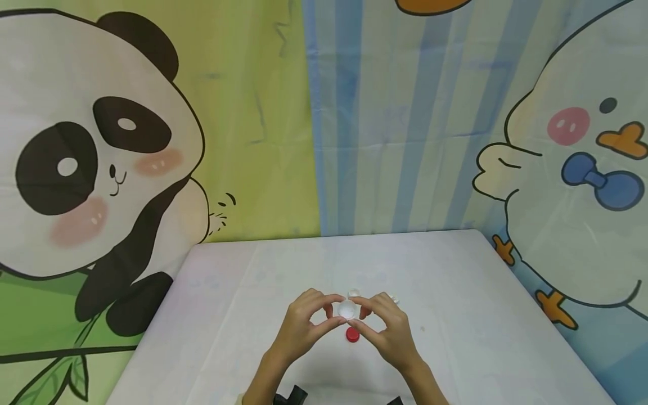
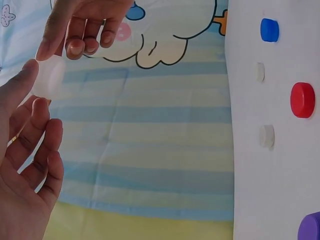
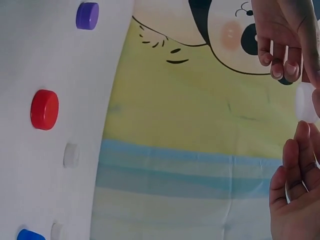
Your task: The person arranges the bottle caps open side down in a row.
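Note:
A round, translucent white bottle cap [image 1: 347, 309] is raised above the table between both hands. My left hand [image 1: 304, 323] pinches its left side between thumb and index finger, and my right hand [image 1: 388, 329] does the same on the right. The cap [image 2: 51, 77] shows pale between the fingertips in the left wrist view, and its edge [image 3: 304, 102] appears at the right of the right wrist view. Below the hands, a red bottle cap [image 1: 352, 334] lies on the table.
Two small white caps [image 2: 260, 72] [image 2: 267, 136] rest on the white table [image 1: 243, 349], along with a blue cap [image 2: 270, 30] and a purple cap [image 3: 87, 16]. Behind the table hangs a cartoon-printed curtain [image 1: 263, 124]. Black objects [image 1: 291, 396] show at the bottom edge.

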Demonstrator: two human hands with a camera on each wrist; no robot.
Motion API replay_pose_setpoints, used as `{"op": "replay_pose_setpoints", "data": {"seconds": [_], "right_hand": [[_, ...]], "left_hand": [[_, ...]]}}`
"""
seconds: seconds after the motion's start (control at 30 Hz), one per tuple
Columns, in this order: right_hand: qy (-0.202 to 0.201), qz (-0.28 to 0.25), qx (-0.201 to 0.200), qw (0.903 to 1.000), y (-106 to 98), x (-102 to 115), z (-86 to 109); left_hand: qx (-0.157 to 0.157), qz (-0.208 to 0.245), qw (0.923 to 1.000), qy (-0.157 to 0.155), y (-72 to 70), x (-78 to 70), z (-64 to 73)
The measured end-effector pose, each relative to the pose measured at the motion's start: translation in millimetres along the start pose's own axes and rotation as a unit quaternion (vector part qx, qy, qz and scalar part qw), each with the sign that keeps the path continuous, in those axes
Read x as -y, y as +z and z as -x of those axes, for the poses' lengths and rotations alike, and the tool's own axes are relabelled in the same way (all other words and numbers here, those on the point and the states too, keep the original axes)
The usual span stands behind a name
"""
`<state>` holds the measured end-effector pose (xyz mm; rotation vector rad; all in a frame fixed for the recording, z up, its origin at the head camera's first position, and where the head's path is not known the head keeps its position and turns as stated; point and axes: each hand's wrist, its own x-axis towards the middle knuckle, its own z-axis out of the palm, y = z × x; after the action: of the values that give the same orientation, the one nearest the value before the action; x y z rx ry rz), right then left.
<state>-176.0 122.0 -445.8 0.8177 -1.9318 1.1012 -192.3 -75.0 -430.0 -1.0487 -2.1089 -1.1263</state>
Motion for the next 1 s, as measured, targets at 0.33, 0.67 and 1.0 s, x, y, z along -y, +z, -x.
{"op": "replay_pose_setpoints", "data": {"seconds": [0.33,0.67,1.0], "right_hand": [[0.002,-0.003,0.002,1.0000,-1.9,-4.6,5.0],[0.009,-0.012,-0.003,0.9999,-2.8,-7.5,2.5],[-0.001,-0.039,-0.006,0.9992,-6.7,10.0,-8.5]], "left_hand": [[0.011,0.009,0.9998,-0.017,5.5,0.4,0.9],[0.015,0.104,0.9847,-0.139,-12.3,-31.5,-17.4],[0.103,0.142,0.9354,-0.307,-14.7,-37.5,-21.8]]}}
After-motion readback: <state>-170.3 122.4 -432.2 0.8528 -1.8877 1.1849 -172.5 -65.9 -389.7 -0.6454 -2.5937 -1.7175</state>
